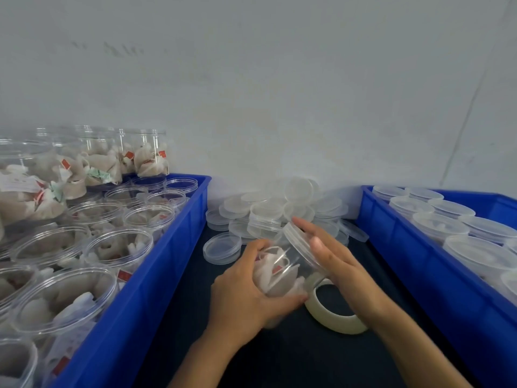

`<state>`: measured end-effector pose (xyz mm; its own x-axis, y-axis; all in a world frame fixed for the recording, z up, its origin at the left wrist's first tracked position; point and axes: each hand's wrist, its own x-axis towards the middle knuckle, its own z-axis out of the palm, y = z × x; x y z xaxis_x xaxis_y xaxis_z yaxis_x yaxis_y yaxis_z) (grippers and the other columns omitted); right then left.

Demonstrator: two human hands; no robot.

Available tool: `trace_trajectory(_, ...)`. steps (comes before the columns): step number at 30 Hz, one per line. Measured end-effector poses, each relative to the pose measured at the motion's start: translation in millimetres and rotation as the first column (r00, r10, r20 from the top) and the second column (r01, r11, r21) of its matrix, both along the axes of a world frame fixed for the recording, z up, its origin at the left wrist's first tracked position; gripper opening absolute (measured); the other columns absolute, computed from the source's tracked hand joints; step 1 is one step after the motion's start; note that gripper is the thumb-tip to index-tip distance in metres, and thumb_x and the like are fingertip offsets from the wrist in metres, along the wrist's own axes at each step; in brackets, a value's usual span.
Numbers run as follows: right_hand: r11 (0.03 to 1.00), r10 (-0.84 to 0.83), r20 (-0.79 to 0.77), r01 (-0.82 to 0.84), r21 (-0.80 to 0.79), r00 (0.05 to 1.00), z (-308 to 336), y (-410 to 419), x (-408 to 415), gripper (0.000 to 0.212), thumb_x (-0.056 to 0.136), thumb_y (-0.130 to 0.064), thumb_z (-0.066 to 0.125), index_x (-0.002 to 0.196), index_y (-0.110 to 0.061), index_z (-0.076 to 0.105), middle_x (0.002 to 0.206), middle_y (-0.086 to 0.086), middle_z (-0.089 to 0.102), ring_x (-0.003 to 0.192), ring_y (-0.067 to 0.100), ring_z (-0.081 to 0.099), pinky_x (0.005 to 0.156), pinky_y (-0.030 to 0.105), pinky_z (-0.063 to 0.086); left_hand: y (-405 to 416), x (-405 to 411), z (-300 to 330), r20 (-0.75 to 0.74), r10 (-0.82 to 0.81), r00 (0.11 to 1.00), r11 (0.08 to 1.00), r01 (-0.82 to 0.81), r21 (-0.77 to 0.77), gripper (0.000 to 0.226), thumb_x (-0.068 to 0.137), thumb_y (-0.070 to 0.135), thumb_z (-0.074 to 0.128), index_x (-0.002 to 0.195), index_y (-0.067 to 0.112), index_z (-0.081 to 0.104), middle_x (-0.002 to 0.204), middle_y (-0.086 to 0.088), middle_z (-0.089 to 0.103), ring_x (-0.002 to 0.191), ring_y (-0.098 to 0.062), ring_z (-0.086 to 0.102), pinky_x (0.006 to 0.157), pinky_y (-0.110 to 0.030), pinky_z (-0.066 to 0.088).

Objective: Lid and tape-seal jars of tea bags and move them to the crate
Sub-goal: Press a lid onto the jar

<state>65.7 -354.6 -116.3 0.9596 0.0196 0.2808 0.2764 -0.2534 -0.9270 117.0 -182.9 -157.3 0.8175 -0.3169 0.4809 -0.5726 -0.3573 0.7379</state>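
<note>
- Jar [282,271]: clear, tilted, at centre; tea bags inside blurred.
- Left hand [246,287]: wrapped round jar body, hiding its base.
- Right hand [333,253]: fingers straight, pressing lid [298,236].
- Tape roll [333,312]: 4 o'clock of jar, partly hidden.
- Crate [436,264]: 3 o'clock, cut off.

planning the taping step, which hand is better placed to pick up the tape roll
Right. The right hand lies open on the lid, directly above the tape roll. The left hand has its grip on the jar and must keep holding it.
</note>
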Motion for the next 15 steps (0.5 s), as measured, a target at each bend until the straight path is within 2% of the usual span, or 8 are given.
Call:
trace_trajectory(2,0.998,0.050,0.067,-0.048,-0.029,0.996,5,-5,-4,0.064,0.070,-0.056,0.067,0.132,-0.043,0.055,0.140,-0.021,0.051,0.133,-0.002,0.042,0.103,0.029,0.040,2,3,0,-0.238,-0.247,0.940,0.964,0.212,-0.162,0.073,0.047,0.068,0.083,0.111,0.049,0.053,0.105,0.022,0.067,0.095,0.000,0.065,0.086,-0.038,0.056)
trace_trajectory(3,0.999,0.029,0.094,-0.031,0.019,0.995,5,-3,-4,0.061,0.069,-0.049,0.071,0.129,-0.039,0.059,0.138,-0.017,0.055,0.132,0.002,0.044,0.105,0.033,0.041,3,2,0,-0.282,-0.300,0.911,0.948,0.251,-0.197,0.071,0.047,0.063,0.085,0.110,0.048,0.055,0.105,0.018,0.068,0.097,-0.003,0.066,0.090,-0.042,0.055)
trace_trajectory(5,0.988,-0.036,0.108,0.020,0.151,0.993,1,6,-1,0.054,0.072,-0.036,0.077,0.124,-0.030,0.065,0.129,-0.007,0.063,0.125,0.009,0.054,0.102,0.035,0.045,2,-1,0,-0.270,-0.274,0.923,0.956,0.232,-0.178,0.071,0.047,0.061,0.086,0.110,0.051,0.054,0.105,0.020,0.068,0.097,-0.002,0.066,0.091,-0.039,0.055)
trace_trajectory(7,0.967,-0.082,0.084,0.059,0.247,0.993,-3,13,1,0.050,0.074,-0.025,0.081,0.122,-0.025,0.066,0.121,-0.006,0.068,0.116,0.009,0.061,0.092,0.028,0.052,2,-4,-1,-0.209,-0.193,0.959,0.977,0.168,-0.132,0.073,0.047,0.064,0.083,0.112,0.053,0.050,0.105,0.025,0.066,0.094,0.004,0.064,0.086,-0.030,0.055)
trace_trajectory(9,0.945,-0.102,0.065,0.076,0.319,0.993,-4,16,3,0.050,0.072,-0.023,0.078,0.120,-0.020,0.067,0.117,-0.003,0.071,0.108,0.012,0.066,0.084,0.022,0.054,0,-5,0,-0.166,-0.122,0.979,0.987,0.103,-0.120,0.074,0.046,0.067,0.080,0.112,0.052,0.049,0.103,0.026,0.065,0.091,0.004,0.064,0.082,-0.027,0.056)
trace_trajectory(12,0.941,-0.159,0.062,0.133,0.311,0.985,-2,20,5,0.051,0.068,-0.027,0.076,0.118,-0.019,0.069,0.114,0.000,0.071,0.104,0.014,0.068,0.084,0.025,0.056,-3,-7,-2,-0.134,-0.065,0.989,0.992,0.050,-0.113,0.071,0.044,0.072,0.073,0.107,0.057,0.044,0.102,0.032,0.059,0.088,0.007,0.061,0.078,-0.026,0.056)
trace_trajectory(15,0.965,-0.145,0.055,0.129,0.227,0.988,-1,17,5,0.061,0.067,-0.034,0.077,0.126,-0.030,0.062,0.121,-0.006,0.066,0.110,0.000,0.062,0.085,0.020,0.053,-4,-5,-7,-0.108,-0.047,0.993,0.994,0.036,-0.105,0.074,0.047,0.072,0.074,0.112,0.057,0.042,0.104,0.029,0.058,0.090,0.008,0.059,0.076,-0.022,0.054)
